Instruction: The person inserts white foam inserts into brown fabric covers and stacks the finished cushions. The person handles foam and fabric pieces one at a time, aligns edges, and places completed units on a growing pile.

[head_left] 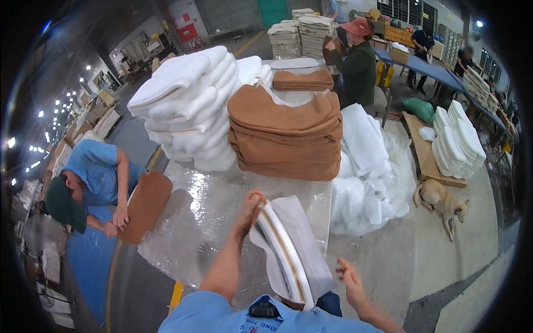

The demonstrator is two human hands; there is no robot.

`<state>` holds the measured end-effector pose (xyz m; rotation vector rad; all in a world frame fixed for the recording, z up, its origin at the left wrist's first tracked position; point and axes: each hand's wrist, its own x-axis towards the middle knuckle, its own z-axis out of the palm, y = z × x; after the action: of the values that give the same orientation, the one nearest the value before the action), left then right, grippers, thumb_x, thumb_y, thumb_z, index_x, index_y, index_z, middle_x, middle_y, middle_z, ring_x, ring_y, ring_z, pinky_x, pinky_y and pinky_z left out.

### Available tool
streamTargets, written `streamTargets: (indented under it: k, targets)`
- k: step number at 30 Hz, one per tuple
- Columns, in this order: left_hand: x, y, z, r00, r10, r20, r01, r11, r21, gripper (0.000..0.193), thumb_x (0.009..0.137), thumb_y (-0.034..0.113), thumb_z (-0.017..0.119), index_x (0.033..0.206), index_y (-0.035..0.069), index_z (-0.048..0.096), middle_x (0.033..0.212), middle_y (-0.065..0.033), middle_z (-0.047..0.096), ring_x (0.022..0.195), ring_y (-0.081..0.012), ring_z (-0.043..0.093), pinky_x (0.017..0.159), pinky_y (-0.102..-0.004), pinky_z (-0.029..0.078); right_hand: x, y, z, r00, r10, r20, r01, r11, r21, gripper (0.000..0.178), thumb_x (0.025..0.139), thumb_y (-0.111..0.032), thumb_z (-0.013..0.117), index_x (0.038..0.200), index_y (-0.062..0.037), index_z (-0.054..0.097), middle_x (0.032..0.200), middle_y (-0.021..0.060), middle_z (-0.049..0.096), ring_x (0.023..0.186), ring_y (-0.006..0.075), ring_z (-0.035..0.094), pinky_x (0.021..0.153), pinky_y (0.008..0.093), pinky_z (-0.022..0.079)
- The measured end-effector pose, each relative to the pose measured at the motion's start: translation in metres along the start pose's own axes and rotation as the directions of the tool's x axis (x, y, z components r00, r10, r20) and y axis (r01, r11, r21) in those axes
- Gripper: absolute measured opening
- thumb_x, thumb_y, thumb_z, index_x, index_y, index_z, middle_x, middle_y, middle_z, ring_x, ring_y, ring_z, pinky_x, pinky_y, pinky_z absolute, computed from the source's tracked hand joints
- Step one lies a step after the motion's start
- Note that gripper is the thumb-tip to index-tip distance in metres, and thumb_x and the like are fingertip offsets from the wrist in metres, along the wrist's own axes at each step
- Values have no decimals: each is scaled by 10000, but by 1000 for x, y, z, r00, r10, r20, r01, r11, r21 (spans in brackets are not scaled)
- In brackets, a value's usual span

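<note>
In front of my body stands a curved cushion (308, 244), with pale grey fabric on the outside, white padding showing and a narrow brown strip along its edge. My left hand (251, 212) grips its far upper end, with the fingertips partly hidden. To the right of the cushion, apart from it, my right hand (350, 280) is held up with its fingers spread and nothing in them. The near end of the cushion rests close to my shirt. Beyond it, brown cushion covers (286, 141) are piled on the plastic-covered table (194, 216).
White padding pieces (186, 105) are stacked high at the back left of the table. White sheets and clear plastic (366, 194) bulge at its right. A co-worker (100, 177) on the left handles a brown cushion (147, 205). A dog (441, 205) lies on the floor at right.
</note>
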<state>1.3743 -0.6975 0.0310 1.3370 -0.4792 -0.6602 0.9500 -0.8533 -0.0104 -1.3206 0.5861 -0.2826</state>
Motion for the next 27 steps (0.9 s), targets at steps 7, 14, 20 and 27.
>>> streamTargets:
  k: [7,14,20,27]
  targets:
    - [-108,-7,-28,954,23,-300,-28,1000,-10,322,1094,368,545,1290,114,567,1127,-26,604,1054,-139,569,941,-308,471,-64,52,48,981,-66,-181,120,945,304,796,1087,-656,388,1539,-8,495,1476,152,578,1326,228,555,1123,389,416]
    - [-257,-28,-22,896,-19,-444,-55,987,-153,356,1101,340,565,1356,92,546,1250,-74,593,1191,-175,555,1046,-363,455,93,-27,2,888,-96,-450,254,917,306,710,1135,-576,316,1262,13,690,889,95,717,845,189,654,825,327,504]
    - [-359,-54,51,864,-156,-478,38,968,-248,589,1076,159,569,1603,23,345,1382,-110,535,1318,-229,513,1176,-382,370,205,-87,51,883,-193,-427,336,895,291,723,1136,-561,366,1052,53,739,708,42,628,666,135,593,667,288,457]
    - [-329,-48,72,997,62,-41,-63,997,-39,795,1013,69,599,1685,38,174,1642,-188,334,1408,-285,454,1198,-431,345,246,-80,83,904,-248,-348,330,922,202,652,1134,-532,412,1086,37,726,924,126,748,842,182,687,780,298,526]
